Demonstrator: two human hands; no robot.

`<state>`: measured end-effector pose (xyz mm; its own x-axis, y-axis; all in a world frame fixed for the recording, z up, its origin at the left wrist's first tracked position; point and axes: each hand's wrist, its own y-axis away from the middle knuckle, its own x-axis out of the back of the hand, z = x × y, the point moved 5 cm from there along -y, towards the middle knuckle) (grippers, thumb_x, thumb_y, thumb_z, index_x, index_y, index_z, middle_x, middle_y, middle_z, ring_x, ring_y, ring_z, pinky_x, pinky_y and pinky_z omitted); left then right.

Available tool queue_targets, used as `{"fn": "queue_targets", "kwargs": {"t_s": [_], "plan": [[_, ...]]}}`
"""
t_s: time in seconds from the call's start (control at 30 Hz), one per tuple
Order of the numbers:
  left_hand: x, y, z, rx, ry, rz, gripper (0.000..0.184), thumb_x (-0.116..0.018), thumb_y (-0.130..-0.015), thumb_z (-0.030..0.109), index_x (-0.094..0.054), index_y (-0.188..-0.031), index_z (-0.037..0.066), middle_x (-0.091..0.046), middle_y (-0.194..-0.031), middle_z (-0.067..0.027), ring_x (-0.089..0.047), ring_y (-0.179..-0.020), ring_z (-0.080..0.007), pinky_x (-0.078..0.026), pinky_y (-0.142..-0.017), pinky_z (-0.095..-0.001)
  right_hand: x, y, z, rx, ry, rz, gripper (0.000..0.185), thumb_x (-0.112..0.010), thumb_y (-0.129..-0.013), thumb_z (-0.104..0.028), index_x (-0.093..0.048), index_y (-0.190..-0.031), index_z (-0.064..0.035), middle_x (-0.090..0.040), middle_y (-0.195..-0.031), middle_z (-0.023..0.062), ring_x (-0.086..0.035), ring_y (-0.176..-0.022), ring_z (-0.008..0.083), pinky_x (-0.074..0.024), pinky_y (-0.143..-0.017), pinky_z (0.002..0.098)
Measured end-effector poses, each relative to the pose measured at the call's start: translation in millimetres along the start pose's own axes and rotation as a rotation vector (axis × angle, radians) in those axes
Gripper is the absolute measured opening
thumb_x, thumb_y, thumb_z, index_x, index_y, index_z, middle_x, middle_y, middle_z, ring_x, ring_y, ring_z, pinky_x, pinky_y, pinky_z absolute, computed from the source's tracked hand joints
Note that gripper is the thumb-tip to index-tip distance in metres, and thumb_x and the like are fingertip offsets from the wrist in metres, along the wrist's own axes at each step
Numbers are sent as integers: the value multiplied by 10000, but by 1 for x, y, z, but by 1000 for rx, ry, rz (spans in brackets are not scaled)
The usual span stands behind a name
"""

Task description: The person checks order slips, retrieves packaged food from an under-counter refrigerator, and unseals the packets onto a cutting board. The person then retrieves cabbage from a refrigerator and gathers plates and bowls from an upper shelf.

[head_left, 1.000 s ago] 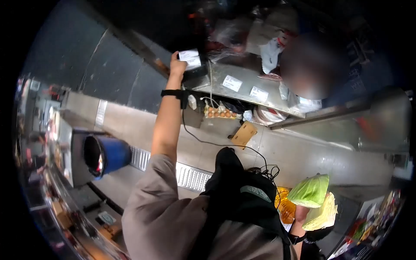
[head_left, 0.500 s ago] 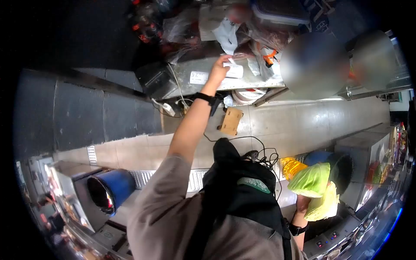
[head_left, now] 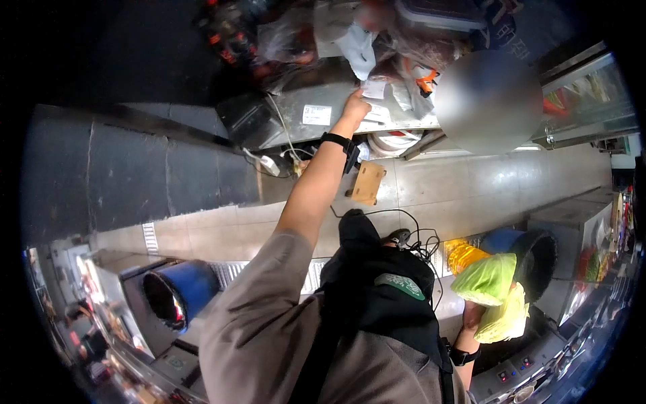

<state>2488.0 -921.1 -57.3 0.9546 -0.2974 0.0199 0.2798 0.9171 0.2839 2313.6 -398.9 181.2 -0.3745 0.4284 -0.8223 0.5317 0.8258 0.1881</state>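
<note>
My left hand [head_left: 355, 110] reaches out over the metal counter [head_left: 286, 111], fingers closed at the edge of a white printed paper slip [head_left: 374, 89]. More printed slips lie on the counter: one label [head_left: 316, 114] to the left and another slip [head_left: 378, 114] just beside the hand. Low on the right, my right hand [head_left: 473, 314] is mostly hidden by two pieces of pale green cabbage, which it supports. One cabbage piece [head_left: 486, 279] is above, the other cabbage piece [head_left: 503, 316] below it.
Plastic bags [head_left: 286, 47] and a white cloth-like item [head_left: 358, 50] crowd the counter's back. On the floor are a small wooden stool [head_left: 367, 183], tangled black cables [head_left: 420, 242] and blue bins [head_left: 192, 289]. Glass panels [head_left: 592, 91] stand at right.
My view has shifted slightly. The slip at my left hand, tilted up between the fingers before, now shows its printed face beside the fingertips. My right hand keeps the cabbage pieces.
</note>
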Motion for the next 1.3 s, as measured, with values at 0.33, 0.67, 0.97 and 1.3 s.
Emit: {"fn": "queue_targets", "kwargs": {"t_s": [0.33, 0.67, 0.97, 1.3], "plan": [[60, 1, 21, 41, -36, -135, 601, -586, -703, -123, -525, -1265, 82, -566, -1053, -126, -577, -917, -240, -499, -803, -316, 20, 8, 5, -69, -32, 140, 600, -472, -955, -452, -354, -1426, -99, -376, -1464, 99, -359, -1339, 281, -247, -1117, 545], [156, -35, 31, -69, -441, 233, 460, -667, -761, 0, -569, -1209, 38, -632, -1124, -122, -621, -934, -247, -510, -799, -357, 24, 8, -12, 38, 283, -5, 617, -513, -938, -426, -344, -1429, -93, -385, -1456, 111, -358, -1339, 293, -262, -1114, 528], [182, -17, 29, -238, -543, 500, 306, -716, -759, 80, -625, -1031, -26, -669, -1024, -180, -639, -924, -235, -489, -805, -335, 46, -31, -67, -1, -190, 96, 354, -565, -903, -390, -567, -1189, -182, -462, -1385, 73, -353, -1318, 299, -182, -1120, 542], [-267, 159, 75, -127, -638, -881, 292, -626, -911, 232, -571, -1144, 66, -630, -1056, -64, -589, -979, -165, -465, -866, -308, 179, -111, -231, 367, 1880, 534, 914, -861, -645, -138, -333, -1385, -47, -424, -1379, 167, -388, -1297, 265, -303, -1106, 349]]}}
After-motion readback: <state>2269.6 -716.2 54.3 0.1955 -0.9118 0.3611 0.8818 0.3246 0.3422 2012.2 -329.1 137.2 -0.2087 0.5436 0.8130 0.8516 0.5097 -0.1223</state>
